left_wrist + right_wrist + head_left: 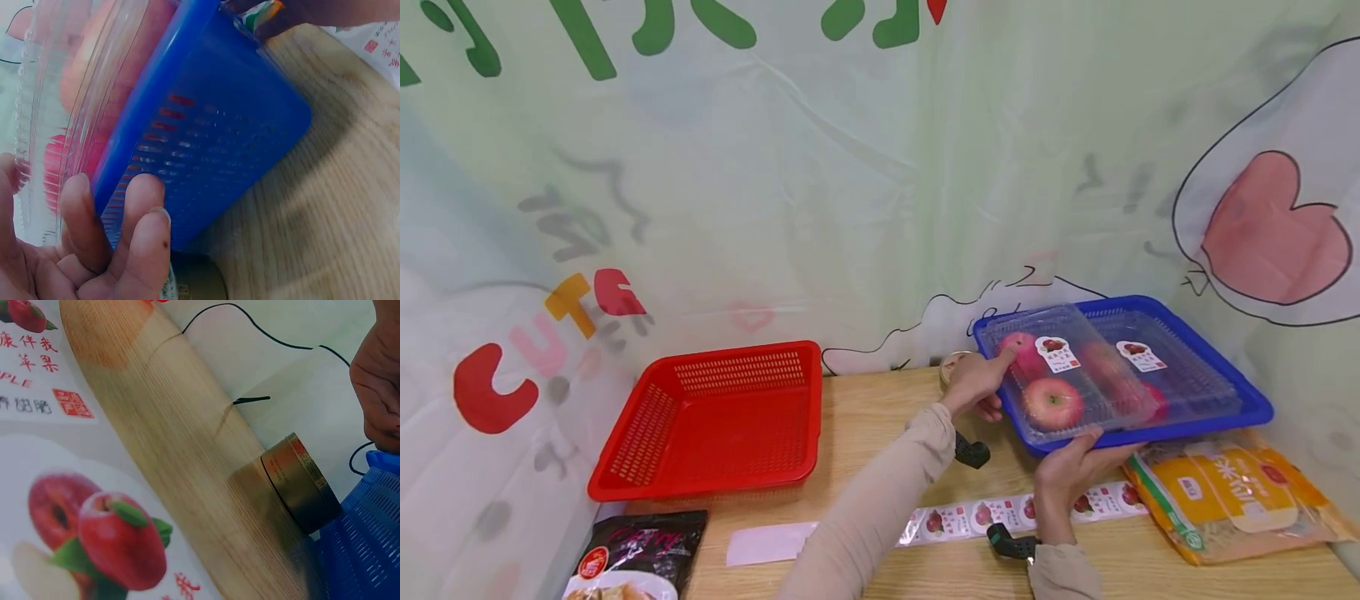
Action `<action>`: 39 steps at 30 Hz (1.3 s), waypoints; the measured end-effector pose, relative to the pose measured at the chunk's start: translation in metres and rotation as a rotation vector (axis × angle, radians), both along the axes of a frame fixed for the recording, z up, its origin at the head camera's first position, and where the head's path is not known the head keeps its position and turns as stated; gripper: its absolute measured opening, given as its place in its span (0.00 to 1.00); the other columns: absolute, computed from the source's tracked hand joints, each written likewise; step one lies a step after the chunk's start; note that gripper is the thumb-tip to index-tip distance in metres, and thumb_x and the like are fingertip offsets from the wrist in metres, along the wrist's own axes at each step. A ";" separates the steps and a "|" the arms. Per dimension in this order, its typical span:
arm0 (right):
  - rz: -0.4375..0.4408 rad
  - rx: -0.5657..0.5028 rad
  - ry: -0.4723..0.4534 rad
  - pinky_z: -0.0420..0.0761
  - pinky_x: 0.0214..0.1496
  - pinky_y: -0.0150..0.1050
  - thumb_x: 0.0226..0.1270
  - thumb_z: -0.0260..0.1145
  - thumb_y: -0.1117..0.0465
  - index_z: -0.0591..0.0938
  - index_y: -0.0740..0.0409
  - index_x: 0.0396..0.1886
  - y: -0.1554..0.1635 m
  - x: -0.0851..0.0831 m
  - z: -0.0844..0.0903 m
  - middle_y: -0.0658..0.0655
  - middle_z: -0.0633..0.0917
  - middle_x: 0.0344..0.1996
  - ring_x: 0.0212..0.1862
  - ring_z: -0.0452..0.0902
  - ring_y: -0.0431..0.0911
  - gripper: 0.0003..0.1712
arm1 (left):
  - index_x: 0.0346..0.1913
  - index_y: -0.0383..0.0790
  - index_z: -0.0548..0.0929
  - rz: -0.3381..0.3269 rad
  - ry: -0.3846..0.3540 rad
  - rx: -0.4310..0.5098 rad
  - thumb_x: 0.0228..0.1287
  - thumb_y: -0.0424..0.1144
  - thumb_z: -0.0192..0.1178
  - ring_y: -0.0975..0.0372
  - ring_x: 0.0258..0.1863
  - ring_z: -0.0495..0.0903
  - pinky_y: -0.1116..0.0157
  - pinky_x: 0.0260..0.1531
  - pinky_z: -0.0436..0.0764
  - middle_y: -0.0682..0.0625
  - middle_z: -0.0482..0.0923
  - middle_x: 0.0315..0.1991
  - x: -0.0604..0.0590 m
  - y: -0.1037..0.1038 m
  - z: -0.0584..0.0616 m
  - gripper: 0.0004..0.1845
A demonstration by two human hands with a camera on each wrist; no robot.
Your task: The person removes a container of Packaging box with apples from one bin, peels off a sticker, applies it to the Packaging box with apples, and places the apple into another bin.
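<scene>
A blue basket (1255, 406) is tilted at the right side of the table. Inside are two clear plastic boxes, the nearer box (1060, 354) overlapping the farther box (1198, 379); both bear an apple label. Pink-red apples (1052, 404) show through the plastic. My left hand (979, 383) grips the basket's left side, with the thumb over the nearer box; in the left wrist view its fingers (144, 194) press the basket wall. My right hand (1071, 468) holds the front edge, thumb up at the rim and fingers partly hidden below.
A red basket (715, 483) stands at the left, above a black food packet (647, 537). A strip of apple labels (955, 521) runs along the table's front. An orange-yellow packet (1232, 496) lies at the right. A round gold tin (300, 484) stands by the back wall.
</scene>
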State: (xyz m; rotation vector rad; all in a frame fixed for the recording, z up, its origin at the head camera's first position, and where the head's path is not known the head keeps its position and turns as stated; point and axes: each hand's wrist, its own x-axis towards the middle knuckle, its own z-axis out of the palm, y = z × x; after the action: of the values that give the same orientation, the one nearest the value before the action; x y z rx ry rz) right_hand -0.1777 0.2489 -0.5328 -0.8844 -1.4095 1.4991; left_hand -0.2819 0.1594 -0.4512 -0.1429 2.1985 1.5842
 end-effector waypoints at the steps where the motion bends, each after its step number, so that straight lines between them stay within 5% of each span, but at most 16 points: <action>1: 0.002 -0.002 -0.007 0.33 0.77 0.17 0.86 0.44 0.45 0.36 0.60 0.87 0.000 0.000 0.000 0.56 0.41 0.88 0.87 0.34 0.38 0.45 | 0.26 0.33 0.77 0.007 -0.003 -0.001 0.69 0.67 0.63 0.55 0.03 0.73 0.37 0.38 0.88 0.45 0.71 0.06 0.000 0.000 -0.001 0.35; 7: 0.003 0.001 -0.023 0.34 0.78 0.18 0.86 0.44 0.45 0.37 0.60 0.87 0.000 -0.002 -0.002 0.56 0.43 0.88 0.87 0.36 0.40 0.45 | 0.27 0.34 0.77 0.023 0.017 0.004 0.70 0.70 0.60 0.54 0.04 0.74 0.36 0.39 0.88 0.46 0.70 0.06 0.005 -0.003 -0.001 0.37; 17: -0.012 -0.005 -0.038 0.37 0.80 0.20 0.86 0.45 0.47 0.42 0.65 0.86 0.012 -0.008 -0.004 0.62 0.48 0.87 0.87 0.40 0.45 0.44 | 0.40 0.23 0.80 -0.125 0.073 0.137 0.83 0.63 0.44 0.55 0.08 0.77 0.34 0.35 0.86 0.43 0.77 0.12 0.016 -0.028 -0.008 0.39; 27: 0.045 -0.003 -0.040 0.39 0.79 0.19 0.86 0.43 0.47 0.44 0.62 0.87 0.037 -0.010 0.006 0.61 0.50 0.86 0.87 0.43 0.45 0.41 | 0.41 0.36 0.78 -0.209 0.164 0.203 0.87 0.58 0.39 0.57 0.15 0.84 0.54 0.24 0.90 0.46 0.81 0.19 0.027 -0.125 0.011 0.29; 34: 0.112 -0.028 -0.103 0.35 0.82 0.22 0.86 0.42 0.45 0.42 0.57 0.88 0.051 -0.002 0.017 0.57 0.47 0.87 0.87 0.39 0.43 0.42 | 0.46 0.31 0.77 -0.141 0.309 0.150 0.88 0.54 0.41 0.54 0.19 0.86 0.57 0.28 0.91 0.42 0.83 0.23 0.046 -0.200 0.024 0.27; 39: 0.158 -0.085 -0.190 0.28 0.82 0.24 0.86 0.40 0.43 0.34 0.53 0.88 0.061 0.011 0.026 0.53 0.35 0.88 0.87 0.28 0.40 0.44 | 0.44 0.30 0.78 -0.052 0.386 0.103 0.87 0.54 0.44 0.54 0.18 0.85 0.58 0.27 0.90 0.42 0.82 0.23 0.061 -0.238 0.028 0.27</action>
State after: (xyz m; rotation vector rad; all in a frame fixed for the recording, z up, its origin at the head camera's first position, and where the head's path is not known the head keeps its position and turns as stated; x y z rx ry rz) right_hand -0.1672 0.3094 -0.5066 -1.0096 -1.5948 1.6379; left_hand -0.2211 -0.0789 -0.4233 0.2710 2.3671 1.8123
